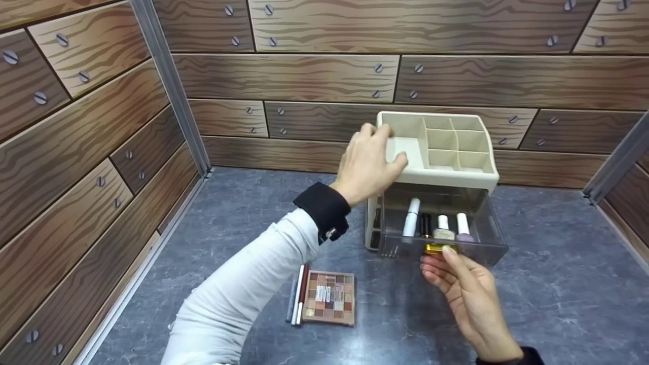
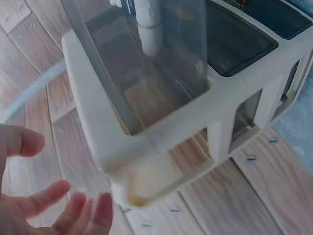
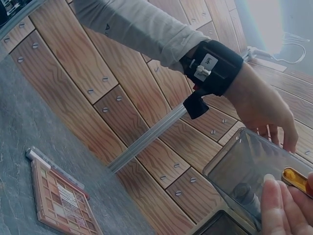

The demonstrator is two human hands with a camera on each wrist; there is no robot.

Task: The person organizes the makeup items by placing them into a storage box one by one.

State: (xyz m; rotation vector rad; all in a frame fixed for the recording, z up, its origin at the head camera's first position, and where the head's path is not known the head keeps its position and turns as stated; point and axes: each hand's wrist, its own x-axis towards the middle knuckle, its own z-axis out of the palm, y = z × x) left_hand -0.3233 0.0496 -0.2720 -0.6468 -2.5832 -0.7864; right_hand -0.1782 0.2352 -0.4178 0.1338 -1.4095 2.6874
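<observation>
A beige organizer [image 1: 446,175] with open top compartments stands on the grey table. Its clear drawer [image 1: 395,246] is pulled out and holds a white tube [image 1: 411,217] and small bottles [image 1: 443,228]. My left hand [image 1: 372,159] is at the organizer's top left corner, thumb over a compartment. In the left wrist view its fingers [image 2: 54,205] are straight and spread beside the organizer [image 2: 161,132]. My right hand [image 1: 442,251] pinches a small gold item [image 1: 436,248] at the drawer's front edge. The right wrist view shows this gold item [image 3: 293,176] against the drawer [image 3: 244,166].
An eyeshadow palette [image 1: 329,296] lies on the table in front of the organizer, with a few pencils [image 1: 298,294] along its left side. Wood-patterned walls close off the left, back and right. A metal corner post [image 1: 172,91] stands at the back left.
</observation>
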